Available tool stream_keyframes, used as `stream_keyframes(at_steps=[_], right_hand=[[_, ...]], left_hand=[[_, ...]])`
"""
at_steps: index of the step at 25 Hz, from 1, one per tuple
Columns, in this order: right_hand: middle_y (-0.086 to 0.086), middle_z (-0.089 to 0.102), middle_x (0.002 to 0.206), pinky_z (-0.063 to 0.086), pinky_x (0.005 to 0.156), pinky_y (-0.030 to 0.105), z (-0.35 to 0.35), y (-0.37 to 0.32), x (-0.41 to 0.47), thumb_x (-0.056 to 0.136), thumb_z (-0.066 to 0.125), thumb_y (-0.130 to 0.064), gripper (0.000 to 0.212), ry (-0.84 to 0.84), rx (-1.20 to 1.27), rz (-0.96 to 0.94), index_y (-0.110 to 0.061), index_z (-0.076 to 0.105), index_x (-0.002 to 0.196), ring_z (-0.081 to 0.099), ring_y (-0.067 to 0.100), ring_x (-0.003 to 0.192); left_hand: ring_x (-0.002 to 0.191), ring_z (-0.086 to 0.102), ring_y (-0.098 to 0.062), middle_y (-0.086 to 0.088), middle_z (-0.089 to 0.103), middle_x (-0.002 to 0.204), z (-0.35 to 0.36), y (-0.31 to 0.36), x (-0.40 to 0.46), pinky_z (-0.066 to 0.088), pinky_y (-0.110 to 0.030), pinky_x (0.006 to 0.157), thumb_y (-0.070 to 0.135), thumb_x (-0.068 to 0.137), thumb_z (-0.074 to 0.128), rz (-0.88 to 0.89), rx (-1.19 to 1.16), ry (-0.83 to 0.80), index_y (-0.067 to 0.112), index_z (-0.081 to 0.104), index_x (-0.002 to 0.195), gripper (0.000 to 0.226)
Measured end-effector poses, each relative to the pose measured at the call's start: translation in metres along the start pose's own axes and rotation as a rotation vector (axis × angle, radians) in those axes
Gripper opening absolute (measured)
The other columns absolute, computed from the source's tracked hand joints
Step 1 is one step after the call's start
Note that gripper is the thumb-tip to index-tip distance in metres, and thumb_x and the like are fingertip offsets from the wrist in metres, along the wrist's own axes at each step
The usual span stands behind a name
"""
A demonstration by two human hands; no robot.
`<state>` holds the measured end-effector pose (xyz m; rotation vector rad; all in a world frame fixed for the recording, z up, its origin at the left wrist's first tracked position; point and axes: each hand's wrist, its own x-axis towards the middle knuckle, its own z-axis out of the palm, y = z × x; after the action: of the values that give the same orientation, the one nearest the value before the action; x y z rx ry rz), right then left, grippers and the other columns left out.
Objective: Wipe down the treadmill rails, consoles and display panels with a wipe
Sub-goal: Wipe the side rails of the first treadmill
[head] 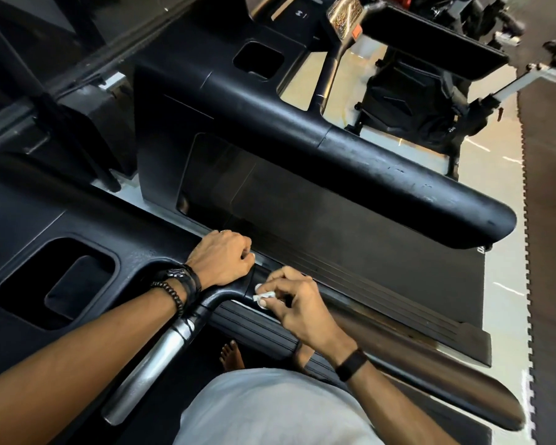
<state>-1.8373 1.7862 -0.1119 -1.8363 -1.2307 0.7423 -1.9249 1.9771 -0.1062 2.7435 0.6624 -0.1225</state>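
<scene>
Both hands are working at the near treadmill handrail [398,358]: the left hand [223,256] is curling over its black bend, gripping it, while the right hand [294,298] is pinching a small white wipe [264,295] against the rail just beside it.

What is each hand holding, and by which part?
The right hand pinches a crumpled white wipe at its bunched middle. The left hand grips the near rail at its bend.
</scene>
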Motion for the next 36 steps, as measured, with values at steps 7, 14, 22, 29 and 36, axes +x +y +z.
stream_keyframes(at_steps=[7,14,22,29,36], right_hand=[[-0.012,0.059,0.100,0.029,0.087,0.030,0.029,-0.017,-0.011,0.086,0.078,-0.014,0.020,0.209,-0.279,-0.072,-0.024,0.076,0.103,0.053,0.005,0.094],[-0.018,0.056,0.106,0.029,0.088,0.033,-0.003,0.003,-0.080,0.090,0.075,-0.019,0.022,0.344,-0.403,0.047,-0.033,0.073,0.107,0.053,0.008,0.098],[-0.021,0.056,0.111,0.024,0.091,0.026,-0.034,0.024,-0.139,0.087,0.077,-0.011,0.035,0.459,-0.481,0.148,-0.036,0.071,0.110,0.051,0.002,0.101],[-0.022,0.054,0.112,0.024,0.090,0.030,-0.045,0.033,-0.167,0.089,0.070,-0.019,0.028,0.549,-0.496,0.208,-0.038,0.069,0.110,0.052,0.003,0.105],[-0.020,0.056,0.113,0.023,0.092,0.029,-0.047,0.038,-0.172,0.087,0.078,-0.009,0.038,0.557,-0.487,0.219,-0.036,0.069,0.112,0.056,0.008,0.095]], left_hand=[[0.087,0.058,-0.020,0.002,0.066,0.087,-0.004,-0.002,-0.004,0.030,-0.030,0.076,0.039,0.100,0.047,0.040,-0.009,-0.009,0.018,0.069,0.094,0.031],[0.085,0.063,-0.023,-0.001,0.068,0.082,-0.001,-0.007,-0.004,0.033,-0.031,0.072,0.040,0.098,0.050,0.079,0.006,0.017,0.017,0.068,0.088,0.031],[0.067,0.047,-0.023,-0.001,0.046,0.063,-0.013,0.015,0.014,0.037,-0.034,0.064,0.036,0.095,0.045,0.122,0.173,-0.058,0.013,0.043,0.061,0.041],[0.076,0.058,-0.024,-0.007,0.068,0.083,-0.005,0.041,0.023,0.047,-0.031,0.064,0.040,0.099,0.034,0.226,0.470,-0.122,0.015,0.048,0.065,0.045],[0.075,0.059,-0.021,-0.001,0.056,0.068,-0.004,0.060,0.027,0.057,-0.034,0.074,0.038,0.101,0.028,0.197,0.544,-0.254,0.015,0.053,0.064,0.050]])
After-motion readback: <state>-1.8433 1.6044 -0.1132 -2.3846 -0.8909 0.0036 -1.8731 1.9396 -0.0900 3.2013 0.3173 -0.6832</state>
